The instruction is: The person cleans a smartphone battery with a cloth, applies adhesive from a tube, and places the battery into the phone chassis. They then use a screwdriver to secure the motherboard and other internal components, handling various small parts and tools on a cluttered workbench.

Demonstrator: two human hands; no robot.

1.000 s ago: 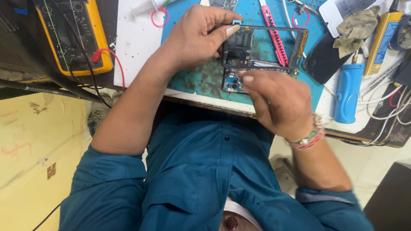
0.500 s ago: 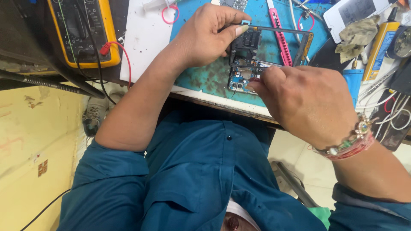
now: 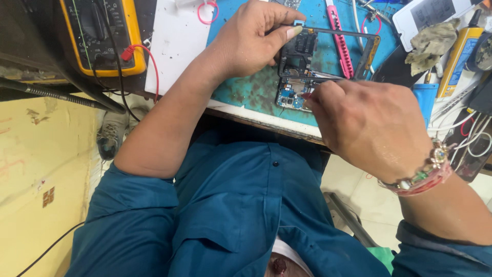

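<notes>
Head view: right hand (image 3: 371, 125) hides phone frame's (image 3: 328, 51) lower edge.

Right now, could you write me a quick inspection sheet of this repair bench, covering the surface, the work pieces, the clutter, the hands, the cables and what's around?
Surface: teal work mat, stained, beside a white sheet.
Job's things: opened phone frame with its blue circuit board exposed, lying on the mat.
Clutter: pink tool, crumpled rag, blue cylinder, yellow multimeter.
Hands: left hand steadies the frame's corner; right hand pinches a thin metal tool over the board. The tool's tip is too small to make out.
Cables: red and black meter leads; white cables at the right.
Surroundings: yellow floor, a grey shoe under the bench.
</notes>
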